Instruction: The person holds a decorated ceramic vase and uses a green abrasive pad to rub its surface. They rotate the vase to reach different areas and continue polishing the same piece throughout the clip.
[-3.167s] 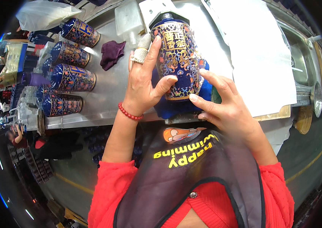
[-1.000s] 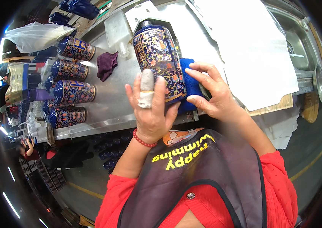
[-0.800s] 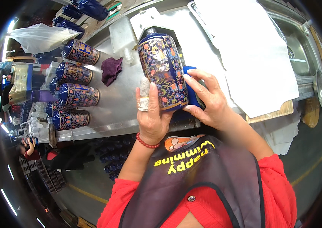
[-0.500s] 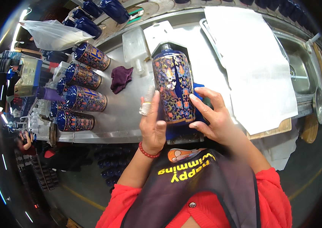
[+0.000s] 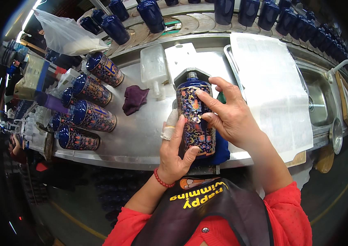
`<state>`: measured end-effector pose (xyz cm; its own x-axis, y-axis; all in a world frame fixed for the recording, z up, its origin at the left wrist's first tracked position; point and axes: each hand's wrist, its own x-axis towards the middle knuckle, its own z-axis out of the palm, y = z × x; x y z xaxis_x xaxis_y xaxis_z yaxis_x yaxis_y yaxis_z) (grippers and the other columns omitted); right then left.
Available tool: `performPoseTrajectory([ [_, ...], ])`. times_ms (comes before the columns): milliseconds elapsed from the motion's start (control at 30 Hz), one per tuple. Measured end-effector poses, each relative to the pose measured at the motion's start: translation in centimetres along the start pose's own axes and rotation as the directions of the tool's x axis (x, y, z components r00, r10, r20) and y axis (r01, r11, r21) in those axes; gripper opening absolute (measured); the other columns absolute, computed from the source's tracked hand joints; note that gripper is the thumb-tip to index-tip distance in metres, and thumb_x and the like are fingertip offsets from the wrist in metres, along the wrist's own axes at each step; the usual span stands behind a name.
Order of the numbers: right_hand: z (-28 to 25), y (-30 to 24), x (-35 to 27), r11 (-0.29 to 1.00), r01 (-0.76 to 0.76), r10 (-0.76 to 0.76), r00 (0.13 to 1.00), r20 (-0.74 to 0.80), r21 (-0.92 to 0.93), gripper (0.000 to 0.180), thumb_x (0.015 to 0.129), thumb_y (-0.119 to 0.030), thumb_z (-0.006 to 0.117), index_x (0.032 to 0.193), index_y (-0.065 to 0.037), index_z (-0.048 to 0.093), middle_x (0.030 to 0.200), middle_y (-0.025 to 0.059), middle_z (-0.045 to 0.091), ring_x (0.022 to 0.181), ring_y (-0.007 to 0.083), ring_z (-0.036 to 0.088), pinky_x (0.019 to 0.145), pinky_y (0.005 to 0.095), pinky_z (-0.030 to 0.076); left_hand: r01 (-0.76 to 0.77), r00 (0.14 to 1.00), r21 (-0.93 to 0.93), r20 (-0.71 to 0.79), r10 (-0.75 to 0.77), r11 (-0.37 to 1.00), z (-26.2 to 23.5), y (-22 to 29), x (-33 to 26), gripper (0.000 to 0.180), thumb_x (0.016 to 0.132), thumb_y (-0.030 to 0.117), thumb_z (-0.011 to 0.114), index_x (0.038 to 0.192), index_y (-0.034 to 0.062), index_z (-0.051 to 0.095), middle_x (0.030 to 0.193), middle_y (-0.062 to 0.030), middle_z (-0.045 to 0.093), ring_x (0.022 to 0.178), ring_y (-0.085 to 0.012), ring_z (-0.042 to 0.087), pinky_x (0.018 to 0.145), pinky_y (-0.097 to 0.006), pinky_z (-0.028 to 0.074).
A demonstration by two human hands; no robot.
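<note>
We see both forearms rising from the lower edge, meeting around a tall blue patterned bottle [image 5: 195,119] that stands upright on the steel counter [image 5: 141,135]. The left hand [image 5: 175,152] cups the bottle's lower left side, bandaged finger pointing up along it, thumb hooked under the base. The right hand [image 5: 228,115] comes in from the bottle's right, wrist bent, fingers curled onto its front. Left of the bottle lies a purple rag [image 5: 134,99], and further left a row of patterned bottles [image 5: 88,117] lies on its side. Behind the bottle sits a clear plastic container [image 5: 154,67]; to its right, a white sheet [image 5: 272,86] covers the counter. A blue cloth [image 5: 222,149] peeks out beneath the bottle's base. Both hands are closed on the bottle: the left wrapped around it, the right's fingertips pressing on the pattern.
</note>
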<state>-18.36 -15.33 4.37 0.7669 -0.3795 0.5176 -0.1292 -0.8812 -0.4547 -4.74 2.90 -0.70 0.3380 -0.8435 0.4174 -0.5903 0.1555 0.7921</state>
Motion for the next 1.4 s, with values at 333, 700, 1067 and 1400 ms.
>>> performPoseTrajectory([
  [333,-0.3,0.6,0.2,0.999,-0.044,0.044,0.998,-0.046,0.004,0.045,0.095,-0.025,0.074,0.136,-0.008,0.066,0.145,0.0186,0.05,0.124,0.0353,0.053,0.101,0.0433,0.051,-0.131,0.988,0.04,-0.071,0.134,0.991,-2.3,-1.2,6.8,0.044,0.106,0.035,0.057,0.132,-0.0005,0.066,0.129,-0.0226,0.066,0.123,-0.04,0.058,0.107,-0.045,0.042],
  [700,-0.3,1.1,-1.1,0.996,-0.083,0.085,0.996,-0.041,0.041,0.046,0.096,-0.025,0.073,0.137,-0.006,0.064,0.144,0.019,0.05,0.123,0.0353,0.053,0.103,0.0439,0.049,-0.341,0.939,0.306,0.067,0.337,0.889,-2.7,-0.8,10.2,0.044,0.099,0.033,0.068,0.132,0.005,0.068,0.123,-0.022,0.067,0.113,-0.04,0.06,0.1,-0.046,0.046],
  [1067,0.0,1.2,-1.3,0.993,-0.086,0.087,0.996,-0.017,0.082,0.051,0.096,-0.021,0.074,0.143,-0.006,0.06,0.146,0.018,0.048,0.122,0.0334,0.054,0.103,0.0427,0.05,-0.352,0.936,0.391,0.139,0.323,0.85,-2.6,-0.6,10.0,0.055,0.101,0.043,0.063,0.137,0.0028,0.066,0.128,-0.0241,0.064,0.118,-0.0413,0.057,0.104,-0.049,0.044],
  [1400,0.5,1.2,-1.2,0.988,-0.105,0.104,0.994,0.014,0.111,0.055,0.094,-0.021,0.074,0.144,-0.005,0.059,0.142,0.0215,0.051,0.123,0.0395,0.054,0.104,0.0457,0.048,-0.303,0.953,0.35,0.114,0.281,0.886,-2.8,-0.8,8.9,0.059,0.104,0.047,0.057,0.141,0.0015,0.063,0.132,-0.0261,0.062,0.121,-0.0428,0.056,0.106,-0.049,0.042],
])
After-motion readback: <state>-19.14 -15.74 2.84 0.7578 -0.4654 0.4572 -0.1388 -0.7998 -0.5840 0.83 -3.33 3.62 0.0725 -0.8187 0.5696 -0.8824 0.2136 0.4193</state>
